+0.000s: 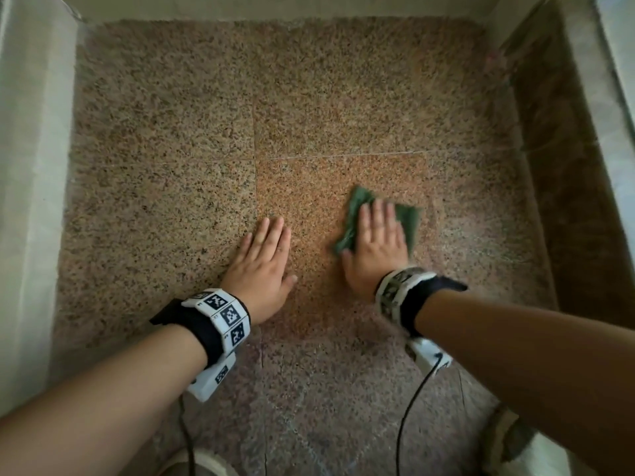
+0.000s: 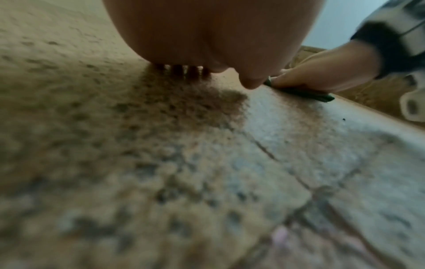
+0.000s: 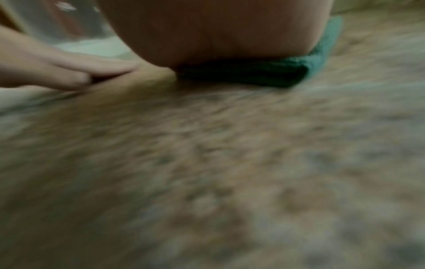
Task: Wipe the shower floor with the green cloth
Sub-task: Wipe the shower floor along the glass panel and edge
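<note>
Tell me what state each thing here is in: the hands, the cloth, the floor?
Left hand: flat, fingers straight, resting on the bare floor, holding nothing.
Right hand: flat, fingers straight, pressing the cloth down.
Green cloth: crumpled, pinned flat to the floor under the right hand.
Shower floor: speckled stone tiles, seams visible; wetness cannot be told.

Speckled granite-tile shower floor (image 1: 192, 139) fills the middle, with a pale raised curb (image 1: 31, 166) along its left side, a light wall base (image 1: 275, 6) at the far end, and a dark stone step (image 1: 563, 187) on the right. Left hand (image 1: 263, 266) lies flat on the floor, left of centre, over a tile joint. Right hand (image 1: 376, 247) lies flat on the folded green cloth (image 1: 409, 221), which sits on the floor just right of the left hand, apart from it. Marker-tagged wristbands (image 1: 223, 321) sit on both wrists, cables trailing toward the near edge.
</note>
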Demonstrator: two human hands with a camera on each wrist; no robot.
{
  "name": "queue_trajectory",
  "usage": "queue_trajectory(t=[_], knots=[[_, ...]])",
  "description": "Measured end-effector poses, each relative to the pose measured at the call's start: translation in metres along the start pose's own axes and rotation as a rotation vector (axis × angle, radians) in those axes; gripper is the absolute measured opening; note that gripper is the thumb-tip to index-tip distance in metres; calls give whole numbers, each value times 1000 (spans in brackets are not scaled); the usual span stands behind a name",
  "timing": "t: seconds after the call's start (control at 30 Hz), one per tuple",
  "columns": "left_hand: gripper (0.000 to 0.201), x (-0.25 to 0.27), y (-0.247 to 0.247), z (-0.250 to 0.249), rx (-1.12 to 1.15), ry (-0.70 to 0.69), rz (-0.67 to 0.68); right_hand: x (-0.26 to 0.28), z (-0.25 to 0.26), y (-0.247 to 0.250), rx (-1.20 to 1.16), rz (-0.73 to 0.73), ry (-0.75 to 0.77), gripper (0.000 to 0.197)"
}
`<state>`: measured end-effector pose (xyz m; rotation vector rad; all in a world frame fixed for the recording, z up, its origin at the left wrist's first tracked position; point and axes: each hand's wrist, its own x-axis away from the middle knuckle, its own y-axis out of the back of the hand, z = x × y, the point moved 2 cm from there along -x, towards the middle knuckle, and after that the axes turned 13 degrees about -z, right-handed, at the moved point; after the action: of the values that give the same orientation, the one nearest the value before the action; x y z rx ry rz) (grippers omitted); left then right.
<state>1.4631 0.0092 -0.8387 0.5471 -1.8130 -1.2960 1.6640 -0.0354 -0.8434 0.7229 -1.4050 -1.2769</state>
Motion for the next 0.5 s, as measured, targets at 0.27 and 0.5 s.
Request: queue_trajectory(t=[0.27,0.5], knots=[[76,-2,-5,7,-46,-23,-7,42,22,-21,26,102,353,81],[77,-2,-7,6,-48,-24,14,-6,-69,15,-28,9,-315,82]])
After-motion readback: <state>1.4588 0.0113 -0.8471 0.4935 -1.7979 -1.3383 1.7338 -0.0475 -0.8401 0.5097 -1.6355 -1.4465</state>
